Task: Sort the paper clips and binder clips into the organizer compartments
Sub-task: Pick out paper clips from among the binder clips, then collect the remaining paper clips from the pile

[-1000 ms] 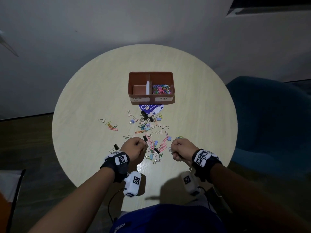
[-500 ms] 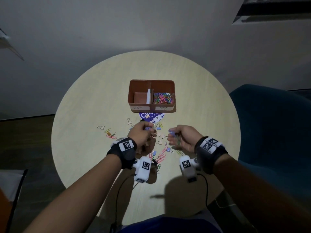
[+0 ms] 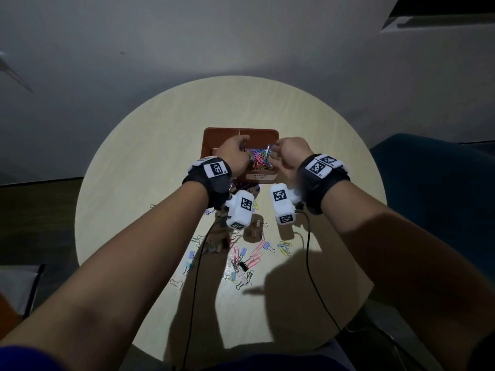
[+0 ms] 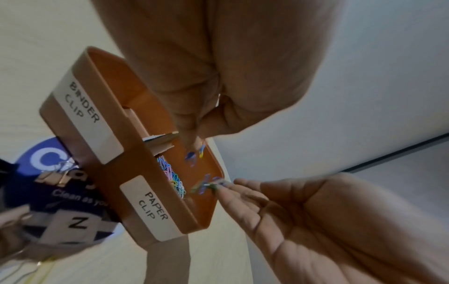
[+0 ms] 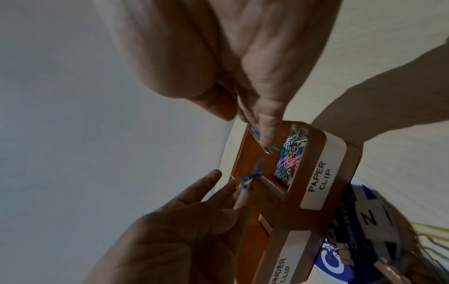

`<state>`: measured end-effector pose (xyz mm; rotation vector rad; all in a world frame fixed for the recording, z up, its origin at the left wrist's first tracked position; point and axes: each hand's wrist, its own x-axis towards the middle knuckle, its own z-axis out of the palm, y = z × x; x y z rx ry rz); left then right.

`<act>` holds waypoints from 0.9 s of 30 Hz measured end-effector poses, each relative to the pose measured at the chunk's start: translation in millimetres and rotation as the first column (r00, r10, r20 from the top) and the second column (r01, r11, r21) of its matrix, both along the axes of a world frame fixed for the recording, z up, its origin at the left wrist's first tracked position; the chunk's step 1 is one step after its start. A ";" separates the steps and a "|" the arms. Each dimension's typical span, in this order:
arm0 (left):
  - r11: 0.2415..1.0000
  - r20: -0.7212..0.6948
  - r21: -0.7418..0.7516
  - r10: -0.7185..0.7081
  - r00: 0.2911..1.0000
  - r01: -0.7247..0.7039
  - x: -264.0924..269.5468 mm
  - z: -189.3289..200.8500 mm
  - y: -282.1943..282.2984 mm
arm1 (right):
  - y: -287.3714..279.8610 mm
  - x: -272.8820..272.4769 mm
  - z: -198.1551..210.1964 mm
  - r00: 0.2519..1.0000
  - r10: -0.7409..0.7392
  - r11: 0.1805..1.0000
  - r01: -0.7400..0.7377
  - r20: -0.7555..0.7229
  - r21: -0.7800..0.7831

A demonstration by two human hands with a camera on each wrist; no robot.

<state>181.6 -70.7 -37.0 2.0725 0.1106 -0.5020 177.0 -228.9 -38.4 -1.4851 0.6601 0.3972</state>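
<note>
The brown organizer (image 3: 222, 133) stands mid-table, and a heap of coloured paper clips (image 3: 261, 158) fills its right compartment, labelled PAPER CLIP (image 4: 153, 206). Both hands hover over that compartment. My left hand (image 3: 241, 147) points its fingers down, and blurred blue and yellow clips (image 4: 195, 156) hang just off the tips. My right hand (image 3: 280, 147) has straight fingers (image 4: 240, 190) and a bared palm, with blurred clips (image 4: 206, 184) at the tips. The BINDER CLIP compartment (image 4: 82, 107) is hidden behind my left hand in the head view.
Loose paper clips and binder clips (image 3: 242, 259) lie scattered on the round pale table (image 3: 134, 210) between my forearms. A blue round printed card (image 4: 43, 159) lies just before the organizer. A dark blue chair (image 3: 442, 183) stands at the right. Cables trail from the wrist cameras.
Both hands have risen from the loose pile near me and travelled forward to the organizer's right compartment, carrying clips. Their fingers have gone from curled to straighter.
</note>
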 end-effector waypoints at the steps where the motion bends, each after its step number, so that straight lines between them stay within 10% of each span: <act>1: 1.000 -0.002 -0.017 0.006 1.000 -0.006 0.3 -2.2 0.3 | -0.5 0.8 -4.2 1.000 -0.005 1.000 0.004 0.007 0.012; 8: 0.988 0.054 -0.155 0.026 0.998 -0.017 -12.8 -9.0 16.3 | 2.9 -24.9 -0.8 0.990 -0.125 0.991 0.121 0.071 0.057; 14: 0.989 0.055 0.118 -0.101 0.993 0.094 -72.4 -23.7 59.6 | -6.4 -103.6 -27.0 0.989 0.135 0.964 -0.117 0.062 -0.238; 19: 0.947 -0.086 0.268 -0.162 0.983 0.179 -134.1 -54.5 104.4 | -16.1 -172.9 -71.0 0.876 0.470 0.640 -0.424 -0.110 -0.641; 27: 0.913 -0.049 0.406 0.064 0.997 -0.039 -174.1 -88.2 181.0 | -20.7 -211.1 -112.1 0.856 0.502 0.510 -0.409 -0.124 -0.757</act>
